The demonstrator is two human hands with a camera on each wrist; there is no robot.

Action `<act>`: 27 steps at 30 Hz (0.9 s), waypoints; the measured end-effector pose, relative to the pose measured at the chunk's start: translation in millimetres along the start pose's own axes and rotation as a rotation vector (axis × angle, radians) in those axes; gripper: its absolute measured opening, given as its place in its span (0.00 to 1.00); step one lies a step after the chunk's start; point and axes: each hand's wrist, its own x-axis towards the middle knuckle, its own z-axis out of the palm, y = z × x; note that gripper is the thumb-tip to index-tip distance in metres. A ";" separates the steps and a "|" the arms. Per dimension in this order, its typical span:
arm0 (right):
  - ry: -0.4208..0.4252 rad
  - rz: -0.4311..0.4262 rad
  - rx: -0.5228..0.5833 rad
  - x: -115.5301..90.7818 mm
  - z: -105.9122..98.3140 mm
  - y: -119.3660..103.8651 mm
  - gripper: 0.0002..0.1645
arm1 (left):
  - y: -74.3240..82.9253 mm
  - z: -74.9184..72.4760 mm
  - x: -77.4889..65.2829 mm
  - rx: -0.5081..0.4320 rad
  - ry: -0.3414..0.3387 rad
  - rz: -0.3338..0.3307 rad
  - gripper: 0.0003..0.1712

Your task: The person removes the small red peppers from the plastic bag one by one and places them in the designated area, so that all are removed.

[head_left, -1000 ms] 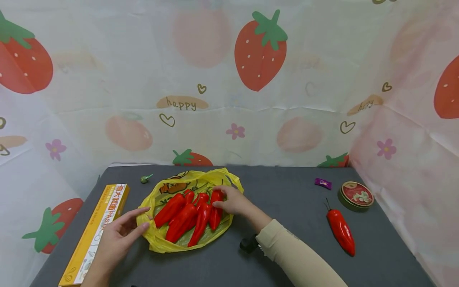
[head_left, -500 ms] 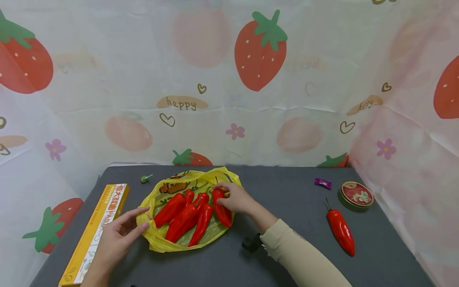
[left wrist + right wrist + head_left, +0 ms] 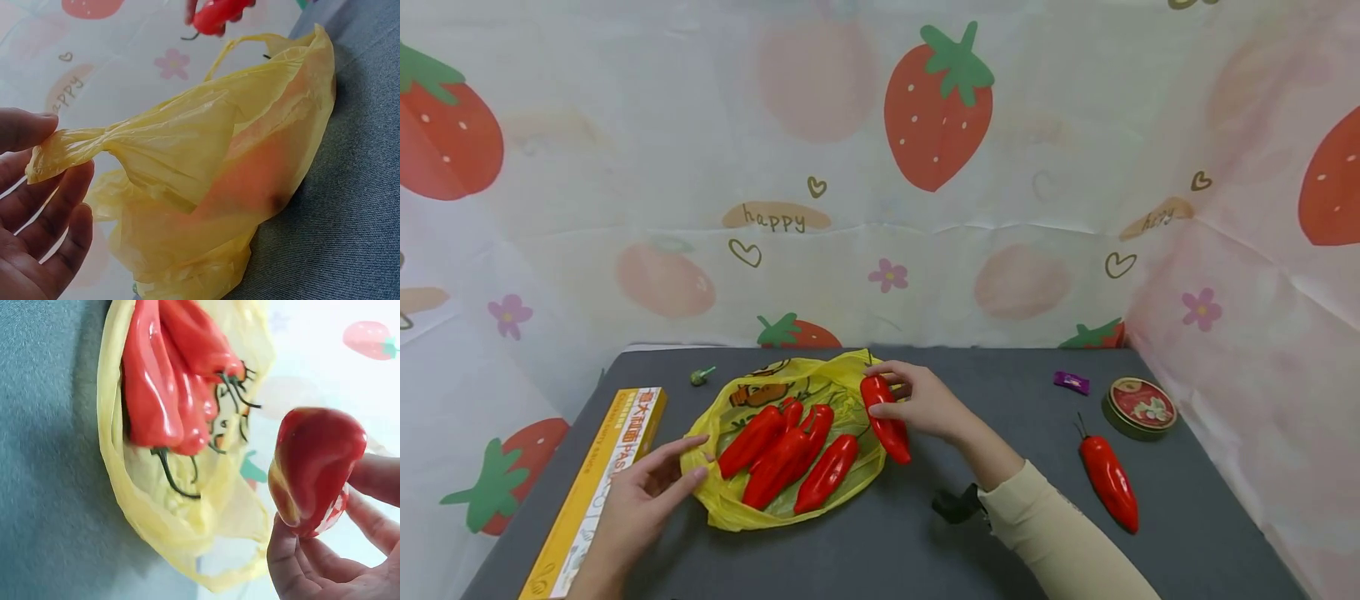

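Note:
A yellow plastic bag (image 3: 756,523) lies open on the table with several red peppers (image 3: 827,475) inside. My left hand (image 3: 638,500) pinches the bag's left edge; the left wrist view shows the bunched yellow plastic (image 3: 75,147) between thumb and fingers. At the bag's right rim, my right hand (image 3: 925,404) grips one red pepper (image 3: 892,440), lifted above the bag, its tip pointing down toward the front. In the right wrist view this held pepper (image 3: 319,462) appears end-on, apart from the stemmed peppers (image 3: 153,394) in the bag.
A single red pepper (image 3: 1108,483) lies on the table (image 3: 850,567) at the right. Behind it are a round tin (image 3: 1142,408) and a small purple packet (image 3: 1071,382). A yellow pasta box (image 3: 591,492) lies at the left, with a small green item (image 3: 702,377) behind it.
My right hand has drawn one pepper from the bag's right side, up and to the right. A pepper left in the bag has rolled slightly. The left hand keeps its hold on the bag edge.

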 end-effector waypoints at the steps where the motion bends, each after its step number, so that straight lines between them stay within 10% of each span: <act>1: 0.010 0.001 -0.006 -2.3 -2.4 -0.8 0.31 | -0.1 -0.2 -0.3 -0.003 0.000 -0.001 0.21; 27: 0.192 0.049 -0.140 -69.0 -70.2 34.8 0.34 | -1.3 1.2 0.3 -0.006 0.001 -0.017 0.21</act>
